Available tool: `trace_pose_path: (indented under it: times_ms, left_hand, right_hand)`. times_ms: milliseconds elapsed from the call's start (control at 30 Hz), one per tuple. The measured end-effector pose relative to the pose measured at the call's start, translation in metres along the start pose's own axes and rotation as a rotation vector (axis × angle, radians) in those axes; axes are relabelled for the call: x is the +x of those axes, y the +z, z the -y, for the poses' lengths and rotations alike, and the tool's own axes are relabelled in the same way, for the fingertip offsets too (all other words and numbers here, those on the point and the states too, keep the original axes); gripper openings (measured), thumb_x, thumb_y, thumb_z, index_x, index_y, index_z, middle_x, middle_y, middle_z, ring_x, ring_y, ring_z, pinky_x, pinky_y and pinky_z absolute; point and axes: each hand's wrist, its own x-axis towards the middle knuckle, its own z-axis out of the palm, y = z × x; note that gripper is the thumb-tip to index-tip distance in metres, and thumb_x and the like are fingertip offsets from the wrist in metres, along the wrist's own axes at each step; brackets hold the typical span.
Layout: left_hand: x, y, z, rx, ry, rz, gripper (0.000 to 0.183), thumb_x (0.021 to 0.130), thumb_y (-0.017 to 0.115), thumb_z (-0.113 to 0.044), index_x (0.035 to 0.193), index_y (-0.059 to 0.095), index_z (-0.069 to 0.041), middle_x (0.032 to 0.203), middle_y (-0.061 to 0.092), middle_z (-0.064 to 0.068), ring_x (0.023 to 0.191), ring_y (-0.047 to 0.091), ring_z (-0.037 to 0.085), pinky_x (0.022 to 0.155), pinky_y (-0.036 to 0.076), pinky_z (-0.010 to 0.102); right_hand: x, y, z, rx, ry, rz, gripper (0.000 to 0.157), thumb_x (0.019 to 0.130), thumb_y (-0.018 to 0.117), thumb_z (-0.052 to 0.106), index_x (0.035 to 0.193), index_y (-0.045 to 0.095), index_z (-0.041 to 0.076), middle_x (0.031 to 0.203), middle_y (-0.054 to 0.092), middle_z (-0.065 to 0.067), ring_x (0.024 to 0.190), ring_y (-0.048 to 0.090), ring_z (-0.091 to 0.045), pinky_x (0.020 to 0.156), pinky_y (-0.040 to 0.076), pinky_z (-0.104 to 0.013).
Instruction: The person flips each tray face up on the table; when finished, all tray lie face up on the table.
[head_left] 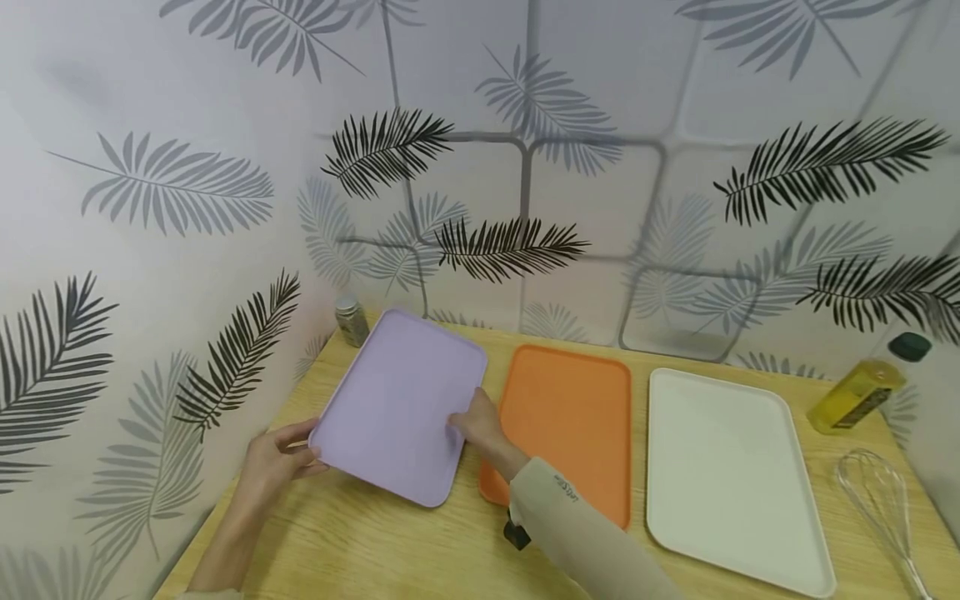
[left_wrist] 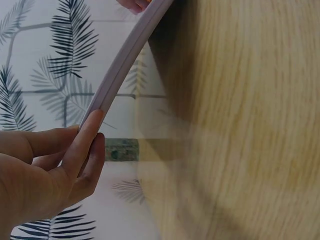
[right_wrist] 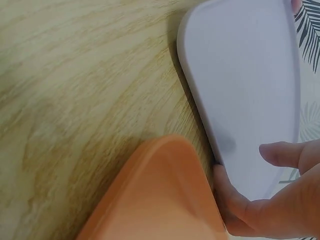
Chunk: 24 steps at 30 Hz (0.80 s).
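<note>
A light purple tray point(head_left: 405, 408) is held between both hands, tilted with its left side raised off the wooden table. My left hand point(head_left: 279, 457) pinches its left edge; in the left wrist view the fingers point(left_wrist: 92, 127) close on the thin rim from both faces. On the opposite side, my right hand point(head_left: 480, 423) grips the right edge, thumb over the inner face and fingers point(right_wrist: 231, 195) under the rim. Right beside that hand lies an orange tray point(head_left: 577, 417), partly covered by the right forearm.
A white tray point(head_left: 727, 475) lies right of the orange one. Farther right are a yellow oil bottle point(head_left: 858, 396) with a dark cap and a wire whisk point(head_left: 881, 496). A small shaker jar point(head_left: 351, 321) stands at the back left corner. Patterned walls border the table point(head_left: 337, 533).
</note>
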Motion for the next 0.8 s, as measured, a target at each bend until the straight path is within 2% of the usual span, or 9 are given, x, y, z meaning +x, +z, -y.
trace_pose_path:
  times_ms: [133, 233, 300, 367, 433, 500, 633, 700, 800]
  left_hand:
    - [0.004, -0.005, 0.011, -0.038, -0.021, 0.016, 0.053, 0.09, 0.051, 0.014, 0.14, 0.035, 0.014, 0.139, 0.036, 0.038, 0.088, 0.068, 0.015, 0.083, 0.055, 0.036]
    - [0.007, -0.008, 0.02, -0.063, -0.04, 0.027, 0.054, 0.091, 0.051, 0.012, 0.142, 0.033, 0.013, 0.141, 0.034, 0.037, 0.088, 0.068, 0.014, 0.085, 0.054, 0.036]
    - [0.008, -0.009, 0.025, -0.078, -0.05, 0.028, 0.054, 0.091, 0.051, 0.012, 0.142, 0.034, 0.012, 0.142, 0.034, 0.036, 0.088, 0.069, 0.014, 0.087, 0.053, 0.036]
    - [0.009, -0.011, 0.03, -0.086, -0.048, 0.031, 0.055, 0.09, 0.052, 0.011, 0.142, 0.033, 0.012, 0.141, 0.034, 0.036, 0.088, 0.069, 0.014, 0.087, 0.053, 0.036]
    - [0.01, -0.012, 0.034, -0.106, -0.034, 0.037, 0.056, 0.089, 0.053, 0.012, 0.142, 0.032, 0.014, 0.139, 0.036, 0.037, 0.088, 0.069, 0.016, 0.087, 0.053, 0.038]
    - [0.012, -0.012, 0.036, -0.129, -0.032, 0.042, 0.057, 0.089, 0.053, 0.013, 0.141, 0.032, 0.015, 0.138, 0.036, 0.037, 0.087, 0.069, 0.016, 0.087, 0.053, 0.038]
    - [0.016, -0.014, 0.04, -0.153, -0.044, 0.052, 0.058, 0.089, 0.053, 0.013, 0.142, 0.03, 0.015, 0.139, 0.034, 0.037, 0.087, 0.069, 0.016, 0.087, 0.053, 0.036]
    - [0.017, -0.014, 0.04, -0.153, -0.057, 0.055, 0.057, 0.091, 0.051, 0.013, 0.143, 0.03, 0.014, 0.141, 0.032, 0.036, 0.087, 0.069, 0.015, 0.088, 0.053, 0.034]
    - [0.019, -0.015, 0.039, -0.154, -0.059, 0.056, 0.055, 0.092, 0.05, 0.012, 0.143, 0.029, 0.014, 0.142, 0.031, 0.038, 0.085, 0.069, 0.015, 0.086, 0.053, 0.032]
  right_hand:
    - [0.003, 0.002, 0.001, 0.033, -0.001, -0.015, 0.061, 0.076, 0.066, -0.003, 0.13, 0.042, -0.017, 0.127, 0.053, -0.031, 0.121, 0.05, -0.04, 0.103, 0.042, -0.046]
    - [0.005, 0.002, 0.001, 0.065, 0.004, -0.027, 0.047, 0.073, 0.066, -0.006, 0.117, 0.052, -0.016, 0.107, 0.062, -0.023, 0.097, 0.059, -0.031, 0.087, 0.051, -0.038]
    - [0.006, 0.002, 0.001, 0.098, 0.034, -0.029, 0.033, 0.073, 0.066, -0.008, 0.104, 0.056, -0.014, 0.09, 0.06, -0.017, 0.076, 0.056, -0.024, 0.068, 0.052, -0.032]
    - [0.007, 0.002, 0.0, 0.116, 0.064, -0.029, 0.021, 0.072, 0.065, -0.01, 0.091, 0.057, -0.011, 0.077, 0.054, -0.01, 0.062, 0.048, -0.018, 0.054, 0.046, -0.026]
    - [0.006, 0.001, 0.0, 0.143, 0.086, -0.026, 0.015, 0.071, 0.064, -0.014, 0.082, 0.056, -0.009, 0.072, 0.051, -0.009, 0.058, 0.044, -0.016, 0.049, 0.042, -0.024]
    - [0.007, 0.0, -0.001, 0.166, 0.076, -0.021, 0.013, 0.068, 0.061, -0.018, 0.078, 0.057, -0.01, 0.072, 0.053, -0.01, 0.06, 0.046, -0.017, 0.051, 0.046, -0.024]
    - [0.008, -0.005, -0.001, 0.24, 0.035, 0.002, 0.033, 0.065, 0.053, -0.024, 0.096, 0.063, -0.019, 0.082, 0.064, -0.023, 0.065, 0.057, -0.023, 0.06, 0.057, -0.038]
    - [0.01, -0.008, 0.0, 0.262, 0.023, 0.018, 0.045, 0.065, 0.051, -0.024, 0.109, 0.062, -0.018, 0.085, 0.066, -0.027, 0.063, 0.062, -0.024, 0.063, 0.058, -0.044]
    - [0.013, -0.013, 0.002, 0.272, 0.042, 0.024, 0.052, 0.067, 0.054, -0.024, 0.119, 0.059, -0.016, 0.09, 0.068, -0.028, 0.06, 0.066, -0.025, 0.066, 0.058, -0.047]
